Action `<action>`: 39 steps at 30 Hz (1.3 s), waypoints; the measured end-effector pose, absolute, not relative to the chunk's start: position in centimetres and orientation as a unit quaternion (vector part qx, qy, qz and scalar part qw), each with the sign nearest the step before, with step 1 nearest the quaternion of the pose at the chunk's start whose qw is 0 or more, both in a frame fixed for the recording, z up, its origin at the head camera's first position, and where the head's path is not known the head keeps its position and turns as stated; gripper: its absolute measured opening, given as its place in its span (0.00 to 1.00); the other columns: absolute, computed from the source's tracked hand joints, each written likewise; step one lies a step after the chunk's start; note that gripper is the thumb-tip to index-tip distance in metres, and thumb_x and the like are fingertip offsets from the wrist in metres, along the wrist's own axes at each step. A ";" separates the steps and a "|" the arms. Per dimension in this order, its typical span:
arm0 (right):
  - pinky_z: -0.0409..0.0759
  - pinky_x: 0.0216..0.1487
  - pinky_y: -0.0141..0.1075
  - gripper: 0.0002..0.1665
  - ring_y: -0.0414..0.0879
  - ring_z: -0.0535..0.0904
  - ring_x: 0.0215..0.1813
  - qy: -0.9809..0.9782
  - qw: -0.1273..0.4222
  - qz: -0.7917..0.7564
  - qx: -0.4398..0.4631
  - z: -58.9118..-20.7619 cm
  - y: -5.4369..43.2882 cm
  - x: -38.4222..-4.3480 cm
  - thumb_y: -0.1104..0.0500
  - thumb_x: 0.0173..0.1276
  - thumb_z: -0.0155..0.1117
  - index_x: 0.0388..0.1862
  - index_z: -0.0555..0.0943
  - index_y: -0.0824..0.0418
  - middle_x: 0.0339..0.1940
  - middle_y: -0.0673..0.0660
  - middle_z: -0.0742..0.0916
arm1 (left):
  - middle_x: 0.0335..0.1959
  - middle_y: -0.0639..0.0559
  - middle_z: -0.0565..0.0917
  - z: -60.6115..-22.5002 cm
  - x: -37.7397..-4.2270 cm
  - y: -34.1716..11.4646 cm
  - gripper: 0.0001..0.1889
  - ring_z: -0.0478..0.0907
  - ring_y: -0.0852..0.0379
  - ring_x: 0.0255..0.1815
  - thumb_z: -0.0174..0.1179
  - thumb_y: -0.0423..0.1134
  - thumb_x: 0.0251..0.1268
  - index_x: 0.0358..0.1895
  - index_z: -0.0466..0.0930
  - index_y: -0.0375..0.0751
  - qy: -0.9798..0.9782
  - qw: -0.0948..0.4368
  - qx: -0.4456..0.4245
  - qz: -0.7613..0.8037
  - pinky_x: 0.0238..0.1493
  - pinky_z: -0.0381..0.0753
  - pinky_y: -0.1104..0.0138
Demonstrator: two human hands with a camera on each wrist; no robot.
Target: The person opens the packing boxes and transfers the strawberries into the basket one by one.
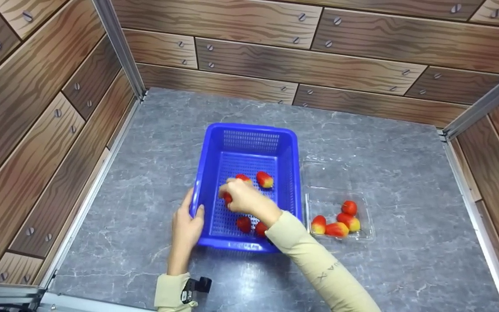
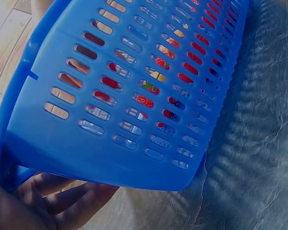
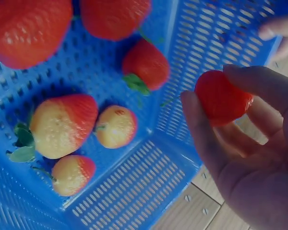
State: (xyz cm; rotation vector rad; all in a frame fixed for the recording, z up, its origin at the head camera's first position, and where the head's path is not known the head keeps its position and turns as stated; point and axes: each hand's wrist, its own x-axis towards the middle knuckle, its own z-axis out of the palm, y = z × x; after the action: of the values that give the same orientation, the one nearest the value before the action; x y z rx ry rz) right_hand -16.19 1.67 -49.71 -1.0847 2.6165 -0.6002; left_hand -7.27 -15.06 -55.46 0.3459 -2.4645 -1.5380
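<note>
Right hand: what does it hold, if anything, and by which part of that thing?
The right hand holds a red fruit, pinched by its sides.

The basket point(image 1: 251, 126) is blue, the strawberries point(image 3: 65, 125) red, some shading to yellow, their leaves point(image 3: 137, 84) green; pale veins marble the grey bench point(image 1: 409, 182), brown woodgrain the walls point(image 1: 249, 54).

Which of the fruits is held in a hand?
The rounded red fruit pinched in the right hand; the other fruits lie in the rectangular blue plastic basket or clear plastic box.
</note>
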 end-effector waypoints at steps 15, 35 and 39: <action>0.83 0.42 0.37 0.18 0.49 0.81 0.40 0.877 0.115 -0.164 -0.436 -50.7 1.0 -15.5 0.71 0.50 0.68 0.42 0.87 0.62 0.38 0.57 0.85 | 0.60 0.33 0.79 -55.4 -7.4 -15.2 0.29 0.78 0.35 0.58 0.60 0.31 0.65 0.70 0.71 0.39 -0.843 0.106 0.117 -0.515 0.61 0.73 0.44; 0.79 0.31 0.31 0.11 0.44 0.78 0.30 0.856 0.170 -0.045 -0.486 -52.7 0.7 -14.3 0.70 0.51 0.71 0.30 0.83 0.56 0.31 0.51 0.84 | 0.60 0.31 0.78 -55.3 -7.3 -15.1 0.29 0.77 0.33 0.57 0.59 0.30 0.64 0.70 0.69 0.36 -0.843 0.111 0.112 -0.515 0.61 0.73 0.43; 0.80 0.32 0.31 0.10 0.45 0.79 0.31 0.857 0.155 -0.023 -0.491 -53.0 0.8 -14.2 0.68 0.51 0.73 0.31 0.83 0.56 0.33 0.52 0.84 | 0.59 0.31 0.79 -55.2 -7.3 -15.1 0.29 0.78 0.33 0.57 0.59 0.30 0.64 0.70 0.70 0.37 -0.844 0.111 0.113 -0.513 0.61 0.73 0.43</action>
State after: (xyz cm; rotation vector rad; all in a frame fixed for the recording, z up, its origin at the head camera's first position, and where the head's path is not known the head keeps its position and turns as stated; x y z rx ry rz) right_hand -14.18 0.75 -53.03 -1.4074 2.4550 -0.0659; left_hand -7.31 -15.14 -55.24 0.3324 -2.4789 -1.5064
